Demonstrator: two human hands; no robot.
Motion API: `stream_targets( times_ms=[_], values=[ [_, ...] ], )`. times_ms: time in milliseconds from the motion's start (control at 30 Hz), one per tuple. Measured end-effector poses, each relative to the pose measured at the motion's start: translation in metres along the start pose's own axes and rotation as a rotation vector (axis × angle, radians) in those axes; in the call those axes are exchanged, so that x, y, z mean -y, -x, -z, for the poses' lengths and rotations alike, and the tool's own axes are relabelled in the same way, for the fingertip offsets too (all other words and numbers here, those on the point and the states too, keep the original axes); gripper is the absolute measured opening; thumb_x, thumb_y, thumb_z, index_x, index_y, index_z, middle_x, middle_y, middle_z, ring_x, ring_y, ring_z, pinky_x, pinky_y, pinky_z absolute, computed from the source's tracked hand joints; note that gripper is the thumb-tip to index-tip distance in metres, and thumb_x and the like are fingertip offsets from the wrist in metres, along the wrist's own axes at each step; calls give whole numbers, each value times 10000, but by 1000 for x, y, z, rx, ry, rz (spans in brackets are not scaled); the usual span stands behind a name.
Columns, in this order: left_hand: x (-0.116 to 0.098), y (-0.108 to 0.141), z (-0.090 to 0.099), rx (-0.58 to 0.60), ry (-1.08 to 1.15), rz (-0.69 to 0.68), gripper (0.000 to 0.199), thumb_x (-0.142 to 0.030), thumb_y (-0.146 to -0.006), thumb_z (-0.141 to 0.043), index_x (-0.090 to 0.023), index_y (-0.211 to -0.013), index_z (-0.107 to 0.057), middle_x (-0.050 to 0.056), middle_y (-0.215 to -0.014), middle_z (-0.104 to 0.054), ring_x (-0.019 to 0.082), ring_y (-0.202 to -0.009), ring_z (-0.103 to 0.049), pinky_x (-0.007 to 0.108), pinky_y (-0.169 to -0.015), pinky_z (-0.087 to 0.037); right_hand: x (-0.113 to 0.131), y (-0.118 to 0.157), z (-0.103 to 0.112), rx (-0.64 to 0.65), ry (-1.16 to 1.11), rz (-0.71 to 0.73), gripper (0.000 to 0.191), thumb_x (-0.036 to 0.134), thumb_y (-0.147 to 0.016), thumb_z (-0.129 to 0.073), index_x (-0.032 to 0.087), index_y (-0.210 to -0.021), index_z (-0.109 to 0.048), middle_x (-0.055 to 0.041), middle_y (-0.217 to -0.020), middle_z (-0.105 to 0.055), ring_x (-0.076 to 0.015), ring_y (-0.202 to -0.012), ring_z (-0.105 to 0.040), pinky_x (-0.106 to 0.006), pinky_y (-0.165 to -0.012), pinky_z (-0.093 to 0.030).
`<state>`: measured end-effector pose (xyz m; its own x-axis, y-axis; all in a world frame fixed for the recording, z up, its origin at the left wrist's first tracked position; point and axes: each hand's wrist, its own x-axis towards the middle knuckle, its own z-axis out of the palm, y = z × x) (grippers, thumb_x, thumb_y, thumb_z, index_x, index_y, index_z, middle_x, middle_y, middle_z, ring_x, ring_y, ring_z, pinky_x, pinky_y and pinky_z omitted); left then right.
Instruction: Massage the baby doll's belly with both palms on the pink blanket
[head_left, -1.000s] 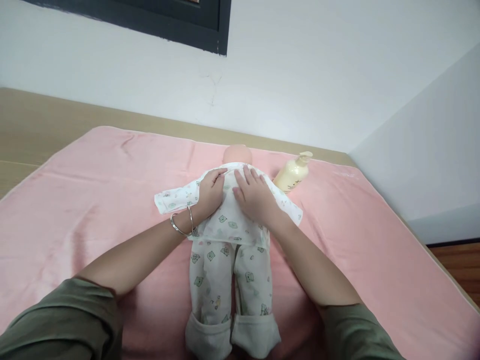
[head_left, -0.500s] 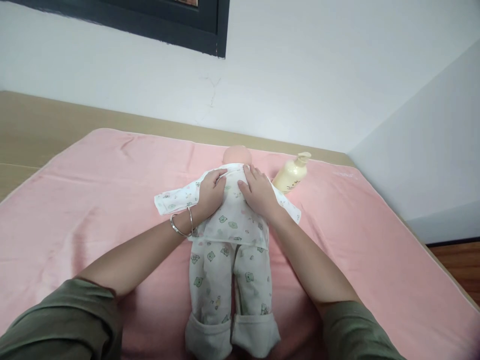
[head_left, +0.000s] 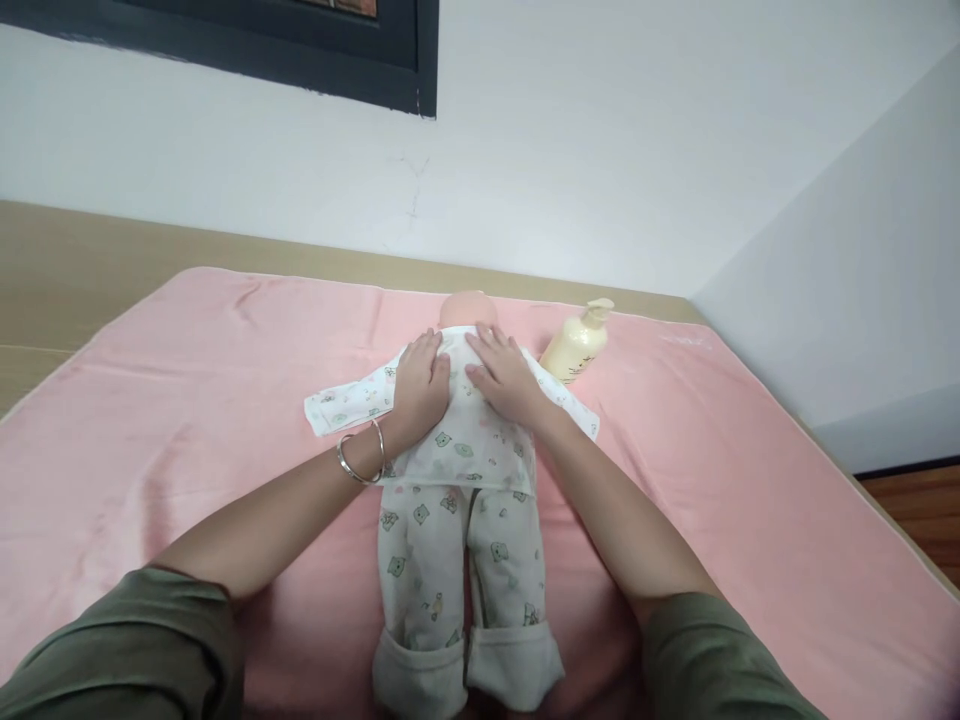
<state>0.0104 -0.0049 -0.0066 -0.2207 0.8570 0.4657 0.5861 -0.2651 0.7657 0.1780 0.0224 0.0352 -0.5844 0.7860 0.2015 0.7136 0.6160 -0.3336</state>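
A baby doll lies in the middle, its bald head at the far end and no face showing. It wears a white printed top and matching trousers with turned-up cuffs. My left hand rests on the left of the top near the shoulder, fingers extended, a silver bangle at the wrist. Flat on the upper right of the top lies my right hand, its fingers spread towards the collar. Neither hand holds anything. The doll's sleeves stretch out to both sides.
A pale yellow pump bottle leans beyond the doll's right-hand sleeve. Under everything is a pink sheet on a wooden surface. White walls and a dark window frame stand behind.
My left fingers have straightened and now point more away from me. My right hand has shifted slightly left and inward on the top. The view has moved a little.
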Motion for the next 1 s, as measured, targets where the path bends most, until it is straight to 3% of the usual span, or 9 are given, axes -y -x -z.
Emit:
stream_targets(
  times_ms=[100,200,367,533,600,667,800,867,1000],
  values=[
    [-4,3,-4,55,-126,-43,551,-321,-901,-463,-103,-1399,-550,214,-1499,-547,367,-1458,-445,584,-1249,-291,-14,-6,1,-33,-11,-132,675,414,-1028,-356,79,-1611,-296,-164,-1699,-216,-322,-1603,-156,-564,-1294,-161],
    [-12,12,-6,88,-208,-95,581,-293,-885,-464,-63,-1416,-516,248,-1494,-534,406,-1471,-412,623,-1234,-280,-7,-6,-3,-60,12,-225,689,397,-1018,-361,20,-1592,-304,-202,-1673,-277,-325,-1586,-221,-557,-1300,-147],
    [-18,9,0,171,-295,-179,529,-234,-909,-375,-24,-1365,-539,258,-1479,-535,380,-1453,-422,572,-1230,-299,31,11,-5,-112,165,-271,599,325,-1020,-347,-45,-1478,-458,-275,-1528,-491,-380,-1466,-433,-568,-1225,-317],
    [-21,-15,15,291,-349,-51,395,-260,-945,-328,-94,-1149,-624,202,-1182,-681,330,-1138,-612,522,-1072,-465,66,37,-4,-98,374,-182,555,259,-1021,-369,-42,-1473,-481,-280,-1504,-516,-377,-1420,-501,-500,-1211,-368],
    [-25,-13,18,285,-399,-76,366,-253,-956,-324,-104,-1095,-628,197,-1128,-687,330,-1105,-618,521,-1056,-473,61,33,-3,-75,336,-181,550,267,-1034,-342,-14,-1487,-478,-245,-1524,-511,-353,-1450,-473,-476,-1223,-355],
    [-30,-3,17,255,-461,-184,360,-228,-962,-317,-91,-1084,-627,215,-1140,-680,344,-1148,-607,532,-1079,-457,45,21,0,-66,240,-221,570,318,-1047,-333,-4,-1500,-459,-221,-1553,-487,-330,-1479,-434,-449,-1231,-343],
    [-36,18,11,205,-505,-411,394,-171,-951,-334,-42,-1221,-591,251,-1309,-629,350,-1322,-537,539,-1155,-412,14,-1,6,-62,105,-281,603,401,-1028,-403,-22,-1451,-484,-239,-1541,-490,-330,-1451,-447,-431,-1214,-344],
    [-34,18,10,201,-488,-397,404,-155,-933,-352,-39,-1246,-580,243,-1326,-628,336,-1339,-531,523,-1164,-413,12,-2,8,-67,108,-262,559,398,-1028,-406,-6,-1396,-526,-242,-1494,-535,-328,-1397,-490,-430,-1186,-358],
    [-25,-2,13,255,-430,-191,347,-226,-951,-363,-104,-1174,-598,197,-1229,-675,318,-1220,-603,499,-1075,-487,29,9,12,-57,181,-258,432,384,-1031,-406,62,-1236,-609,-208,-1285,-672,-318,-1232,-579,-420,-1099,-403]
  ],
)
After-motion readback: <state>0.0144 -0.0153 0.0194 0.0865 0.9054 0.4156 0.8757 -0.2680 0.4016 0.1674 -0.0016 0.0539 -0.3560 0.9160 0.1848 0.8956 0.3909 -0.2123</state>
